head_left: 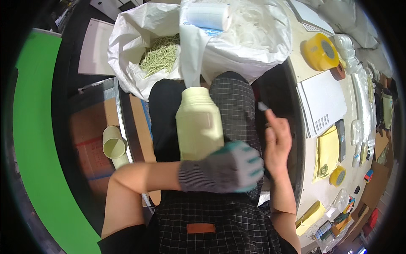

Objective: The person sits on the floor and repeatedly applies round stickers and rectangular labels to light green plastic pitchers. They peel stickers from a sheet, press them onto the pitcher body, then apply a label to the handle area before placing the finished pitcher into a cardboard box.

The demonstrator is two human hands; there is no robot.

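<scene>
A pale yellow-green bottle-shaped body with a ridged, threaded-looking neck rests upright between my thighs. My left hand, in a grey glove with teal patches, reaches across its lower part to the right. Its fingers look curled in and are partly blurred; whatever they hold, if anything, is hidden. My right hand is bare and raised beside my right thigh, apart from the bottle. At its index fingertip a small pale piece shows, too small to name.
Ahead stand a white sack with short green sticks and another sack with translucent strips and a white roll. At left, a pale cup lies near a carton. The right-hand table holds tape rolls, paper stacks and plastic packs.
</scene>
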